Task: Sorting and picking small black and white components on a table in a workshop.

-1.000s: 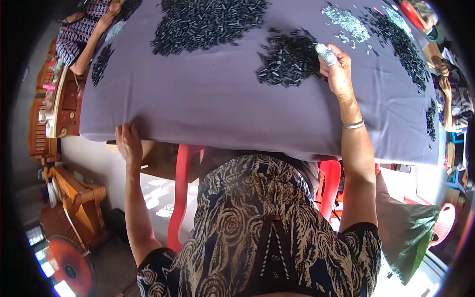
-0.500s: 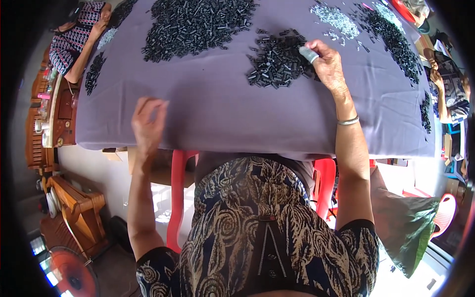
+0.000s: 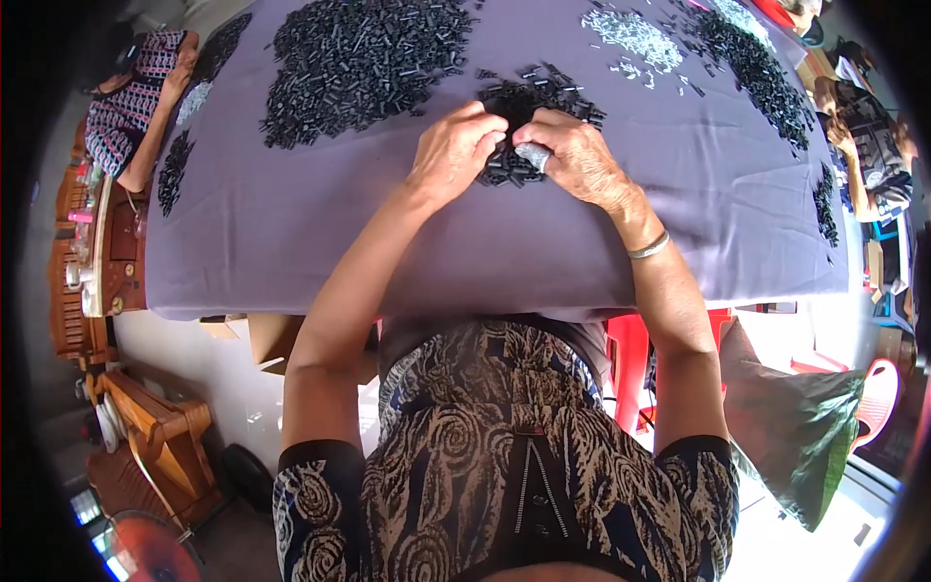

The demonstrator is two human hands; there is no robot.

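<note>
My left hand (image 3: 454, 153) and my right hand (image 3: 579, 163) are close together over a small pile of short black cylindrical pieces (image 3: 555, 85), a narrow gap between their fingertips. On each hand the thumb and fingers are pinched closed. Whatever sits between the fingertips is too small or hidden to make out. Grey tape (image 3: 531, 153) wraps my right thumb, and a silver bangle (image 3: 649, 244) circles that wrist. My hands cover part of the small pile.
A purple-grey cloth (image 3: 242, 233) covers the table. To the left spreads a large heap of black pieces (image 3: 364, 68); at the far right lie clear pieces (image 3: 635, 41) and another black heap (image 3: 761, 82). One person (image 3: 136, 107) sits at the left edge, others at the right.
My left hand has swung up and right from the table's near left to the small pile. My right hand has come left and slightly nearer, meeting it there.
</note>
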